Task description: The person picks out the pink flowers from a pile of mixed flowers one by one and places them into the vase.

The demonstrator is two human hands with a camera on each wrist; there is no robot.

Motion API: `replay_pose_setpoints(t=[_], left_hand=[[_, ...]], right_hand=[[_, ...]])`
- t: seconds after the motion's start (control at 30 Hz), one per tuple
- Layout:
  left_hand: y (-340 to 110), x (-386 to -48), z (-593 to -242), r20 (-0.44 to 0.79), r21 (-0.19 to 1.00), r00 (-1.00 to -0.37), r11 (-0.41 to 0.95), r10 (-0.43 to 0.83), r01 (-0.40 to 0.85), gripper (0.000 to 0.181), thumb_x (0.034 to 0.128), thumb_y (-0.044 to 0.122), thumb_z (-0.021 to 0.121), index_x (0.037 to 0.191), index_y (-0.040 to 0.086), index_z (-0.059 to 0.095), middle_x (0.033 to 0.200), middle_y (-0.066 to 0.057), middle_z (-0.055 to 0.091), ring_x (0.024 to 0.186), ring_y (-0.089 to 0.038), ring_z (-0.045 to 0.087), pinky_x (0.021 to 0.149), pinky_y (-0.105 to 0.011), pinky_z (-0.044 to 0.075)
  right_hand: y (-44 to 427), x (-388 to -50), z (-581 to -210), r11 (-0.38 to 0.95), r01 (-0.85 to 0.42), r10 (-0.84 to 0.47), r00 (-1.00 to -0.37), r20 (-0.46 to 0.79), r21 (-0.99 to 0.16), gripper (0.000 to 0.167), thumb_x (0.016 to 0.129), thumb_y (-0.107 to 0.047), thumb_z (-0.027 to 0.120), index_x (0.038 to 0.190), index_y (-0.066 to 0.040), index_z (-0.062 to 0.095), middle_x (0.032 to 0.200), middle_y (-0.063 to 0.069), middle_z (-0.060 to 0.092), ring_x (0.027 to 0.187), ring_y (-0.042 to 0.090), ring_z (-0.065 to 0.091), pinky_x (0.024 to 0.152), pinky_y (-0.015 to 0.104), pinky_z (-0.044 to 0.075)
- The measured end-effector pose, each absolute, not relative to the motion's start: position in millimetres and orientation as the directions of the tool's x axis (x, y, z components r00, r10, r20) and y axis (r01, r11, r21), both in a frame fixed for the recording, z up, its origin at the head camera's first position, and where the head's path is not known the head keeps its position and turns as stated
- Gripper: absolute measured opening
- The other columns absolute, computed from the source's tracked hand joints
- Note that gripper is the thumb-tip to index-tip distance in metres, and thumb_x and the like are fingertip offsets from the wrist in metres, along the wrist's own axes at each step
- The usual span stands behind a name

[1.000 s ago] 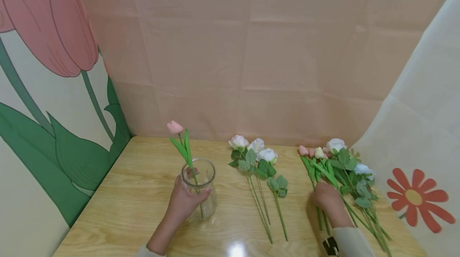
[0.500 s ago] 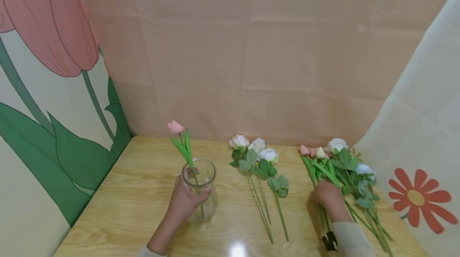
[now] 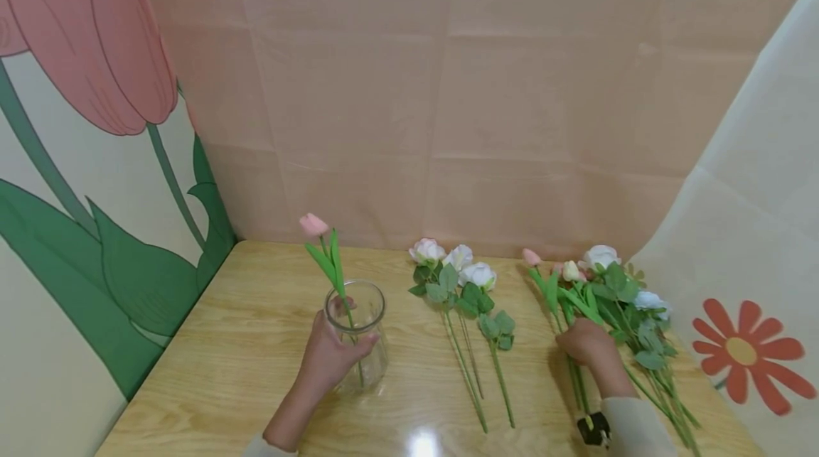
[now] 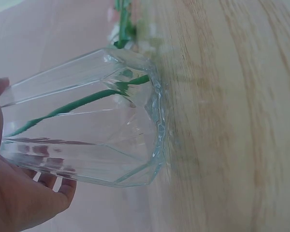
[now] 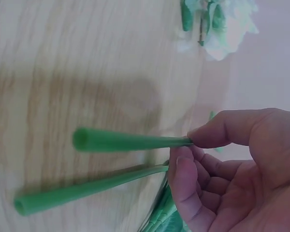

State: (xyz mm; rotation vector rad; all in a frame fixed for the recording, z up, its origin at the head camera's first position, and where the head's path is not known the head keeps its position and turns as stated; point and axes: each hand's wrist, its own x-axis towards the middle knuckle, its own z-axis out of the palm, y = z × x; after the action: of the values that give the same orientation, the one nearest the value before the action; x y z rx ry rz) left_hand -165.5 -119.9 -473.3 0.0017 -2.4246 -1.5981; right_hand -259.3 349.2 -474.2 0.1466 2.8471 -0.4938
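Observation:
A clear glass vase [image 3: 371, 368] stands upright on the table, and my left hand [image 3: 329, 354] grips it around its upper part. One pink tulip [image 3: 313, 224] leans out of the vase; its green stem [image 4: 82, 100] shows through the glass in the left wrist view. On the right, my right hand [image 3: 587, 343] pinches the green stem [image 5: 130, 141] of another pink tulip [image 3: 532, 257] between thumb and fingers. A second stem [image 5: 87, 193] lies just beside it in the right wrist view. A cream tulip [image 3: 571, 271] and more flowers lie close to this hand.
Several pale roses [image 3: 476, 276] with leafy stems lie in the middle of the wooden table [image 3: 256, 315]. A white rose [image 3: 601, 256] and a bluish one [image 3: 649, 302] lie at the right. A pinkish backdrop [image 3: 409, 101] hangs behind the table.
The right hand has drawn one pink tulip a little leftward, apart from the other tulips. My left hand and the vase stay in place.

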Motion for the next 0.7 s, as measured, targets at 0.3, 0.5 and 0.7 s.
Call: replay_pose_setpoints(t=[0.3,0.5,0.7], left_hand=[[-120.1,-165.5,-472.1,0.189,0.906,-0.973,0.405,-0.132,0.121,0.077,0.0753,0.038,0.089,0.140,0.019,0.052,0.139,-0.023,0.050,0.127,-0.048,0.051,0.096,-0.070,0.047],[-120.2,-165.4,-472.1,0.189,0.909,-0.974,0.398,-0.125,0.126,0.077,0.0759,0.038,0.088,0.141,0.018,0.051,0.139,-0.023,0.050,0.127,-0.048,0.051,0.096,-0.070,0.046],[-120.5,-165.6,-473.8,0.191,0.909,-0.973,0.398,-0.127,0.127,0.076,0.0760,0.038,0.088,0.140,0.019,0.052,0.139,-0.023,0.050,0.127,-0.049,0.051,0.096,-0.070,0.047]], right_hand=[[346.0,-254.5,-463.2,0.926,0.103,0.021,-0.975,-0.222,-0.364,0.030,0.090,-0.019,0.050,0.060,-0.016,0.051,0.058,0.001,0.060,0.055,0.018,0.058,0.054,0.031,0.041],[342.7,-251.9,-456.8,0.926,0.090,0.012,-0.977,-0.211,-0.367,0.032,0.090,-0.019,0.049,0.058,-0.019,0.049,0.057,0.000,0.060,0.052,0.016,0.052,0.053,0.030,0.036],[336.8,-248.0,-444.7,0.920,0.094,0.018,-0.980,-0.200,-0.380,0.027,0.091,-0.020,0.048,0.067,-0.013,0.057,0.060,0.000,0.060,0.056,0.018,0.050,0.053,0.031,0.036]])
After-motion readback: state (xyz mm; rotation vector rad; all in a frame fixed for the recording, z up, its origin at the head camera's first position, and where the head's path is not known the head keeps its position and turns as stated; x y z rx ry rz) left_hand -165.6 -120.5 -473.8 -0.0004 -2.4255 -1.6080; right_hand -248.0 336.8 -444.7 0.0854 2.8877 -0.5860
